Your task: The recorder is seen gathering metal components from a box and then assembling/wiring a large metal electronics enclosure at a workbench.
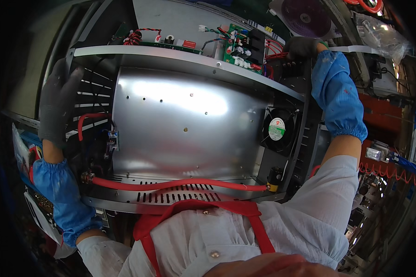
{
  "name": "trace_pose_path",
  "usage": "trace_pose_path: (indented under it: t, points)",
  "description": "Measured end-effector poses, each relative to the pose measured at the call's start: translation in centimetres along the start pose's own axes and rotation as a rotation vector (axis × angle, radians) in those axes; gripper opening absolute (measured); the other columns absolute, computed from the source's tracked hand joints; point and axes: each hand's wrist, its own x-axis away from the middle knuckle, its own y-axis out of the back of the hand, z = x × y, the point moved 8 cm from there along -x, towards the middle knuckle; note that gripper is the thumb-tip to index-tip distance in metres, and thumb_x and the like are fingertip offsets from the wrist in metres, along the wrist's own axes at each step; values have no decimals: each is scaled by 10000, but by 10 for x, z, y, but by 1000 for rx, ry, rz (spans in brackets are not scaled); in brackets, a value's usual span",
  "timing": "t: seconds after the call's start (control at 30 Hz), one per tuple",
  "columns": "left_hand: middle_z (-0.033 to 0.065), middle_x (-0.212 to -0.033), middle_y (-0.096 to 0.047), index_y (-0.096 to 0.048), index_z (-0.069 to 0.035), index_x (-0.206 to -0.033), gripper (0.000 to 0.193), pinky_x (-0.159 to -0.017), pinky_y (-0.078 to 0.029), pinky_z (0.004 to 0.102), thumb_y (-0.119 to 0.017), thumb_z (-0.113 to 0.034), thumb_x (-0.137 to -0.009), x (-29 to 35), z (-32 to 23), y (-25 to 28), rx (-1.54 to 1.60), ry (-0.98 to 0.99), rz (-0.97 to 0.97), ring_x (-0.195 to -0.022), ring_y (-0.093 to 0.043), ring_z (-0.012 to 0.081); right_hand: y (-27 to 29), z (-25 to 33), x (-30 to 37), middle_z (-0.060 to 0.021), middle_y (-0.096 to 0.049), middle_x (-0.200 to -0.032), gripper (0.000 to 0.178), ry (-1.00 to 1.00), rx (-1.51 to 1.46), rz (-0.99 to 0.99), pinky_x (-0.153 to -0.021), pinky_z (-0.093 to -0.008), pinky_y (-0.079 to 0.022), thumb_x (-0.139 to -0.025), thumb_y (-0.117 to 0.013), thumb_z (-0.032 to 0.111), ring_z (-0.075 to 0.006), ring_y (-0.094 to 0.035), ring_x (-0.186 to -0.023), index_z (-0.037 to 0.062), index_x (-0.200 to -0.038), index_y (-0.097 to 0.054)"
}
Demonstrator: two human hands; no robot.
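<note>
An open grey metal case (219, 184) lies in front of me, its near edge close to my body. My left hand (55, 104), in a dark grey glove, grips the slatted left side, thumb apart from the fingers. At the far right corner my right hand (302, 47), gloved alike, is closed over the case's edge beside thin red wires (275, 47); its fingertips are partly hidden. Inside the case are a black fan (280, 129) and a thick red cable (171, 185) along the near side. A green circuit board (238, 46) sits beyond the crossbar (189, 63).
A purple round fan-like thing (305, 17) stands beyond the far right corner. Clear plastic bags (383, 37) lie at the upper right. A coiled red hose (393, 171) hangs at the right. A shorter red cable (82, 124) curves up inside the case's left side.
</note>
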Motion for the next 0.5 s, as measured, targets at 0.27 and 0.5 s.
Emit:
trace_pose_path:
  t: [0.27,0.5]
  points:
    - [138,-931,-654,-577,0,-1209,436,-740,-500,333,-576,-330,-925,0,0,1,-14,-11,-12,-821,-630,189,13,4,20,-147,-704,-960,341,-270,-603,-186,-820,-411,-514,-860,-634,317,-268,-677,-873,37,-1038,-709]
    - [149,-951,-662,-560,3,-1249,487,-754,-502,341,-567,-359,-924,2,-3,0,-11,32,10,-825,-634,193,-20,46,-2,-152,-702,-1010,326,-218,184,-327,-901,-402,-492,-810,-662,365,-307,-673,-970,114,-1006,-729]
